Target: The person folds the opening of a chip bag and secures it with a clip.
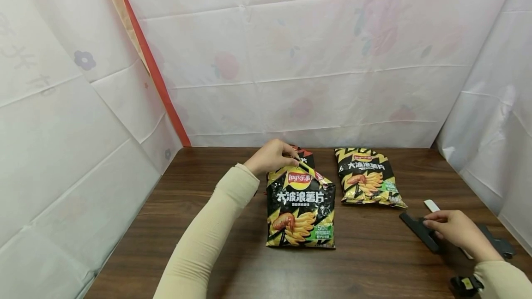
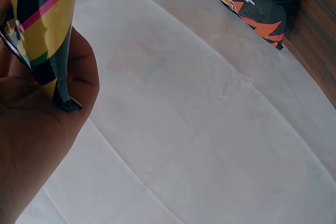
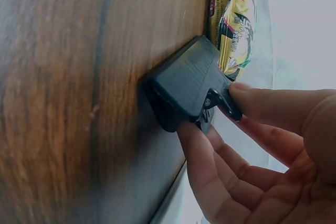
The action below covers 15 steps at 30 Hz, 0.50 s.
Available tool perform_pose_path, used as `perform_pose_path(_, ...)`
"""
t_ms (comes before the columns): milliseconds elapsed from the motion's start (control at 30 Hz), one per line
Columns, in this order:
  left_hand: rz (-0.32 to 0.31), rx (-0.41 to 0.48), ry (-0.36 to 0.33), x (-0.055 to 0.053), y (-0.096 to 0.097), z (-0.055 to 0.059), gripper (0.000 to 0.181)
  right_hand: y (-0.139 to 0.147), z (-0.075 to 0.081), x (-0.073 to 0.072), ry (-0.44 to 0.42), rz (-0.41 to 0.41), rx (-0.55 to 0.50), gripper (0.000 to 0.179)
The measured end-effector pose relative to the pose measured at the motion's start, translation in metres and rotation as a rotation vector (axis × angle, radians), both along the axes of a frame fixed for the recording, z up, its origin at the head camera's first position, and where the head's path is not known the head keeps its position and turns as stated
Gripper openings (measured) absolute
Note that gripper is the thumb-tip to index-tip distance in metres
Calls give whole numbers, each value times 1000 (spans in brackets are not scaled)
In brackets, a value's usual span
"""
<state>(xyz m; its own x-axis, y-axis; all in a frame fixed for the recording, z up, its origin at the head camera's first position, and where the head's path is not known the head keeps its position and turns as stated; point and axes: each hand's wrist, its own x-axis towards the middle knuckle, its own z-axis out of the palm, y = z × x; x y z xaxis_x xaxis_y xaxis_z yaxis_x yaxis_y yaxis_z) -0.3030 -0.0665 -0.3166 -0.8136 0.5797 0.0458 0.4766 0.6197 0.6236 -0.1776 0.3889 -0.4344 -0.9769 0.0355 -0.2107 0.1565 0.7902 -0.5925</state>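
A black and yellow Lay's chip bag (image 1: 300,216) stands upright in the middle of the table, its top folded over. My left hand (image 1: 272,157) grips that folded top; in the left wrist view the bag's folded corner (image 2: 44,19) lies between thumb and fingers. On the right, my right hand (image 1: 457,233) pinches a black bag clip (image 1: 419,233) by its handles. The right wrist view has this clip (image 3: 181,85) between thumb and fingers, close to the tabletop; whether it touches the wood I cannot tell.
Another black and yellow chip bag (image 1: 367,179) lies at the back right. A red and black chip bag (image 1: 306,157) is mostly hidden behind the held one. Beside my right hand are a white clip (image 1: 432,205) and a dark clip (image 1: 498,243). White sheets (image 1: 311,59) enclose the table.
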Motion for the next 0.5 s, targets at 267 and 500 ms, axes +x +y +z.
perform_pose_path(267,-7,-6,5,0,0,0,15,-3,9,0,42,21,1,47)
perform_pose_path(500,-4,-15,11,0,0,1,18,-10,20,-2,84,17,-55,54)
